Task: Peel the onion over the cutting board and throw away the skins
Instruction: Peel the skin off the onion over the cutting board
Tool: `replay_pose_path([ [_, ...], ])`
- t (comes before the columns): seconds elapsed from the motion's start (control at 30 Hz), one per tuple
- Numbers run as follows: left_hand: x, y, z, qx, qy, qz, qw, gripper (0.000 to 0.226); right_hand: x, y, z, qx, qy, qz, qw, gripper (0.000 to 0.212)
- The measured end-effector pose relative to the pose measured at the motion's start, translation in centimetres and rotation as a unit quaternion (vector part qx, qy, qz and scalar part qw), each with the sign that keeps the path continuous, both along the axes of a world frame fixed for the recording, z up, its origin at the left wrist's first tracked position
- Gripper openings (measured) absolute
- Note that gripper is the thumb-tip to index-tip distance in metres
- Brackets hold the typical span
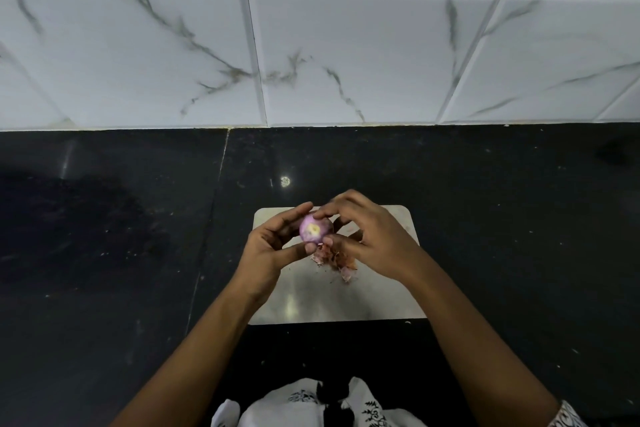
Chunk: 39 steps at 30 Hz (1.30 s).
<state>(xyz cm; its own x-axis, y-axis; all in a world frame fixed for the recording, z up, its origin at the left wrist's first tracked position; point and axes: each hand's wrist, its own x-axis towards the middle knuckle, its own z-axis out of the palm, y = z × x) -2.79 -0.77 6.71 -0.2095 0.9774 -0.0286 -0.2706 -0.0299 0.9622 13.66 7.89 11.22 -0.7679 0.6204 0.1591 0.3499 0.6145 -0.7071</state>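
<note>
A person holds a small purple onion [314,231] in both hands above the far left part of a pale cutting board [346,302]. The onion is mostly bare of skin, and its pale yellowish cut end faces the camera. The left hand [268,246] comes in from the left, its grip closed on the onion with the thumb under it and the fingers curled over its far side. The right hand [377,239] comes in from the right; its grip is narrow, with curled fingertips on the top of the onion and the thumb at its lower right edge. Whether it pinches a strip of skin or the bulb itself cannot be told.

Just below the hands a small heap of reddish-brown skins [334,258] lies on the middle of the board. The board sits on a glossy black worktop [104,253], which meets a white marbled tile wall [311,45] at the far side. At the near edge a white patterned garment [311,406] shows.
</note>
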Motion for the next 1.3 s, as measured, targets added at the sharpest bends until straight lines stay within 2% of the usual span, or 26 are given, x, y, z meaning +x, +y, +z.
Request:
replay_pose_path([
  [0.07,-0.2,0.0,-0.2,0.002,-0.029,-0.015,0.999,0.055,0.0,0.3,0.4,-0.013,-0.012,0.021,1.000,0.029],
  [0.23,-0.2,0.0,-0.4,-0.006,-0.064,-0.034,0.997,0.061,0.0,0.8,0.8,-0.048,-0.009,0.038,0.998,0.025],
  [0.4,-0.2,0.2,-0.1,-0.009,-0.074,-0.031,0.997,0.056,0.0,0.9,0.0,-0.032,0.021,0.026,0.999,0.012],
  [0.6,-0.3,0.5,0.3,-0.023,-0.038,-0.028,0.999,0.046,0.1,1.0,-0.4,-0.012,0.008,0.015,1.000,0.028],
  [0.87,0.0,0.7,0.1,-0.030,-0.066,-0.025,0.997,0.041,0.1,1.4,-0.7,-0.023,0.018,0.021,0.999,0.014],
  [0.97,0.3,0.6,0.1,-0.025,-0.087,-0.026,0.996,0.048,0.3,1.5,-1.0,-0.031,0.032,0.017,0.999,0.013],
  [1.17,1.0,0.9,0.1,-0.007,-0.075,0.040,0.996,0.057,0.3,1.0,-1.6,-0.021,0.097,-0.030,0.995,0.013],
  [1.3,1.0,0.8,-0.1,0.000,-0.064,0.058,0.996,0.058,0.5,0.5,-1.6,-0.074,0.120,-0.044,0.989,0.028],
])
